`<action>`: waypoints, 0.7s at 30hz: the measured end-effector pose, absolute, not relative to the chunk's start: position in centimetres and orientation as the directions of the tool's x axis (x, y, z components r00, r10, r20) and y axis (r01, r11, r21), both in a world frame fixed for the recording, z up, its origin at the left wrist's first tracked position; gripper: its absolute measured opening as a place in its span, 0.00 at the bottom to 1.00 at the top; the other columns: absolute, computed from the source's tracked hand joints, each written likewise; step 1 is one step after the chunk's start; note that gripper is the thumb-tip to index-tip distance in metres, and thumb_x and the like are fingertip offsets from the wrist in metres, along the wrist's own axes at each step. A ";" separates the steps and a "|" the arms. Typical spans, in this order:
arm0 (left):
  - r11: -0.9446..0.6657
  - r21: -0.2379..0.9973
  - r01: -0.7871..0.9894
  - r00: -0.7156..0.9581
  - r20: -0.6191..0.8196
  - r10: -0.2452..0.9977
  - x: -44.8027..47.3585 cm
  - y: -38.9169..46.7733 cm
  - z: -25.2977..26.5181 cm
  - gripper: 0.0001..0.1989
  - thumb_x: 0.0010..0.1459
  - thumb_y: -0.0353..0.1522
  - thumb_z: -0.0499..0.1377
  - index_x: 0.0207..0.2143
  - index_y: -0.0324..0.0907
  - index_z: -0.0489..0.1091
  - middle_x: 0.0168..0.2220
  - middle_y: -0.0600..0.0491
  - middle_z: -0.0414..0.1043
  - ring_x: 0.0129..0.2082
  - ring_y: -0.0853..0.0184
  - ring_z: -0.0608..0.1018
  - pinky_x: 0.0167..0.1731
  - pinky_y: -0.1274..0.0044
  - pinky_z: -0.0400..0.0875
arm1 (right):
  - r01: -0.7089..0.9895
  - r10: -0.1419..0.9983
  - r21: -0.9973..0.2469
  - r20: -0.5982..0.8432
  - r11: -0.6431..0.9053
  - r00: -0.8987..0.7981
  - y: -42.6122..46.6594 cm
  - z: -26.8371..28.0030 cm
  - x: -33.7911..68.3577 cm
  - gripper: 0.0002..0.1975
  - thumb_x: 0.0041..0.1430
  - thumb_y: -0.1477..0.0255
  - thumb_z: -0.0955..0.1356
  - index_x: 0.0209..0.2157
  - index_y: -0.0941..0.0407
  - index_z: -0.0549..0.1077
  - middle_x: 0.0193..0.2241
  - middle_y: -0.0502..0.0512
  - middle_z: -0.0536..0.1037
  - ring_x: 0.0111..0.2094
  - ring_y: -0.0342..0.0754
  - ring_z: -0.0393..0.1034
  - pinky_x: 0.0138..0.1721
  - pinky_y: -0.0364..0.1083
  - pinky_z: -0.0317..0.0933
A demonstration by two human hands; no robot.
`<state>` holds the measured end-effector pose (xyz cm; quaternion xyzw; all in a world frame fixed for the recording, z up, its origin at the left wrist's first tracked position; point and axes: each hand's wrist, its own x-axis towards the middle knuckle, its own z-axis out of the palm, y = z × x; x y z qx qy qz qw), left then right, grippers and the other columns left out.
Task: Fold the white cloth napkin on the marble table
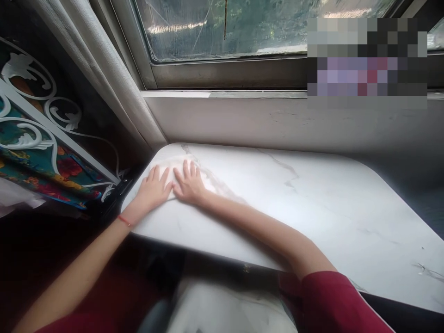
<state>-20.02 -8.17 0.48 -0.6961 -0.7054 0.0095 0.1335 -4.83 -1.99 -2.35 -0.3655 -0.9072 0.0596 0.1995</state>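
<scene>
My left hand (155, 187) lies flat near the left end of a white marble-patterned table (277, 194), its fingers spread and pointing toward the window. Beside it my right hand (189, 185) is also flat, fingers apart, the two thumbs nearly touching. Beneath both palms shows a thin pale patch (175, 163), perhaps a cloth or tissue; its kind is too faint to make out. Neither hand is closed around anything. A red string bracelet (125, 220) circles my left wrist.
Behind the table stand a wall (236, 118) and a window (225, 32), with a pale curtain (104, 69) at the left. A white scrolled metal frame (58, 125) and floral fabric (69, 171) are left of the table. A small mark (421, 268) shows near its right end.
</scene>
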 end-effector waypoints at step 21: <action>-0.088 -0.192 0.977 0.111 0.115 0.987 -20.7 -10.3 -0.4 0.34 0.66 0.39 0.40 0.67 0.24 0.52 0.70 0.30 0.47 0.72 0.49 0.50 0.67 0.57 0.48 | 0.299 0.343 -0.169 0.414 0.939 -0.843 -2.8 -2.3 -4.0 0.36 0.62 0.68 0.60 0.65 0.78 0.56 0.66 0.79 0.58 0.68 0.66 0.51 0.67 0.60 0.46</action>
